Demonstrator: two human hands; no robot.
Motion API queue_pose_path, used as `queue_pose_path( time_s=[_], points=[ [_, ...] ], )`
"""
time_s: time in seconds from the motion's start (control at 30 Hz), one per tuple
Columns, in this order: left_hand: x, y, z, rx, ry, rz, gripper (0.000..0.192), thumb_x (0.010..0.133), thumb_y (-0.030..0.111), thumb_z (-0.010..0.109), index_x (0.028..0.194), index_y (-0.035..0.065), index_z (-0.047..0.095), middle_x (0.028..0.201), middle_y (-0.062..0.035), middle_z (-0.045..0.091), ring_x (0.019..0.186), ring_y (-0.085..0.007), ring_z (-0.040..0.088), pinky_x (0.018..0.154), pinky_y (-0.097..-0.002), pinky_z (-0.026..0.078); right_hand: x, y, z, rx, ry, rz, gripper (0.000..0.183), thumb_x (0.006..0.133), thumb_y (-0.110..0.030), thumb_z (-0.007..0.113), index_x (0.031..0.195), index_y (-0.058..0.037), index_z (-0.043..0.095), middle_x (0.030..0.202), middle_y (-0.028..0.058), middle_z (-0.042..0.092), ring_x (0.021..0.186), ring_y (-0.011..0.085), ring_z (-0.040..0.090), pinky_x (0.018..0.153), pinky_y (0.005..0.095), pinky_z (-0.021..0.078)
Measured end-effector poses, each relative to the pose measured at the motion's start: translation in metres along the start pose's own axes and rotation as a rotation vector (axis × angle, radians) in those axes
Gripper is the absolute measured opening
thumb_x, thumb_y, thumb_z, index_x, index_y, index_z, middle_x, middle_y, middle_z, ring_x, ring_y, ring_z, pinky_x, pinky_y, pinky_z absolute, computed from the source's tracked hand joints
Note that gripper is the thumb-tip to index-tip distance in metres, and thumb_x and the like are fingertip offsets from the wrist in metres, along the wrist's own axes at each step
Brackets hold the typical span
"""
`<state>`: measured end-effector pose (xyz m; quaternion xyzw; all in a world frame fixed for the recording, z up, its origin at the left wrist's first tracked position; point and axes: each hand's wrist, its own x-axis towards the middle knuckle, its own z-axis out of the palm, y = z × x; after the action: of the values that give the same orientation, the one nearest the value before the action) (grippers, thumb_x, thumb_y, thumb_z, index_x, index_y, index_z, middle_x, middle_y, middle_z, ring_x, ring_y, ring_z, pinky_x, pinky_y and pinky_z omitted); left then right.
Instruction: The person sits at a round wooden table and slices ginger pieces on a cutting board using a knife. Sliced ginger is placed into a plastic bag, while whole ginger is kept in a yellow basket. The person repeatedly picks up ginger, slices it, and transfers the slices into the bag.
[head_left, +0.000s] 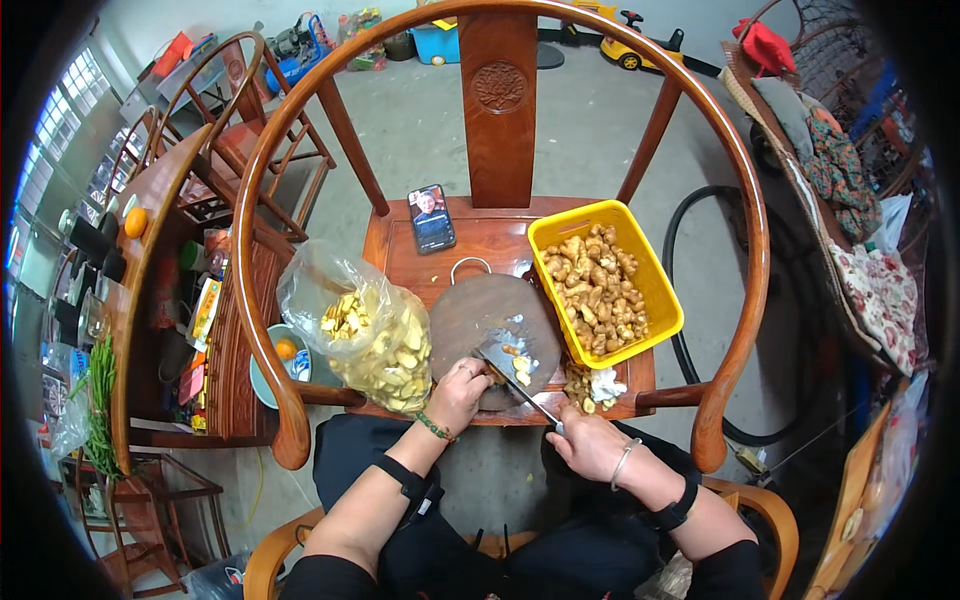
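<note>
My right hand (589, 442) grips the handle of a kitchen knife (519, 388), whose blade reaches over a round wooden chopping board (472, 322). Beside the blade, the fingers of my left hand (466, 391) pinch a piece of ginger (495, 375) against the board, mostly hidden by them. A few pale ginger slices (521, 367) lie just right of the blade. On the left stands a clear plastic bag (386, 345) full of sliced ginger. A yellow plastic basket (667, 292) at the right holds many whole ginger roots (596, 289).
The board rests on the seat of a wooden armchair (420, 262), its curved arms enclosing the work. A phone (432, 219) lies behind the board. Ginger scraps (579, 390) and a crumpled white tissue (606, 385) sit below the basket. A light-blue basin (264, 375) is left of the chair.
</note>
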<state>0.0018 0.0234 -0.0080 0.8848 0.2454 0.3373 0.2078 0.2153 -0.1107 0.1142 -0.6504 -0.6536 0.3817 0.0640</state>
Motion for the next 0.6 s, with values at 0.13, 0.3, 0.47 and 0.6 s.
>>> queue_pose_path(
  time_s=[0.13,0.3,0.47,0.6],
  points=[
    [-0.001,0.001,0.0,-0.022,-0.009,-0.014,0.015,0.076,-0.005,0.066,0.09,0.0007,0.066,0.098,-0.0137,0.064,0.091,-0.0323,0.064,0.081,-0.039,0.053,-0.003,-0.001,-0.003,-0.01,-0.032,0.025,0.05,0.096,-0.024,0.058,0.119,0.0178,0.045,0.076,0.0316,0.062,0.076,0.0468,0.064,0.07,0.0504,0.0521],
    [0.0,0.001,-0.002,-0.045,-0.008,-0.015,0.016,0.076,-0.005,0.066,0.09,0.001,0.066,0.098,-0.0133,0.064,0.091,-0.0315,0.064,0.08,-0.0387,0.053,0.02,-0.005,0.005,0.041,-0.034,0.049,0.033,0.095,-0.022,0.056,0.102,0.01,0.051,0.083,0.0335,0.064,0.083,0.0481,0.065,0.077,0.0519,0.0518],
    [0.007,0.002,-0.005,-0.053,0.011,-0.002,0.016,0.076,-0.005,0.066,0.09,0.0009,0.067,0.096,-0.0131,0.064,0.089,-0.0307,0.064,0.078,-0.0376,0.054,0.072,-0.004,0.015,0.124,0.049,0.079,0.037,0.096,-0.026,0.057,0.101,0.0104,0.052,0.083,0.0336,0.064,0.084,0.0489,0.064,0.078,0.0517,0.0514],
    [0.008,0.008,-0.006,-0.008,0.025,-0.005,0.016,0.075,-0.005,0.066,0.091,0.0006,0.067,0.094,-0.013,0.063,0.087,-0.031,0.064,0.076,-0.0379,0.054,0.063,0.007,0.028,0.132,0.213,-0.004,0.034,0.096,-0.028,0.059,0.099,0.0045,0.052,0.075,0.0298,0.063,0.077,0.0484,0.063,0.07,0.0531,0.0497]
  ],
)
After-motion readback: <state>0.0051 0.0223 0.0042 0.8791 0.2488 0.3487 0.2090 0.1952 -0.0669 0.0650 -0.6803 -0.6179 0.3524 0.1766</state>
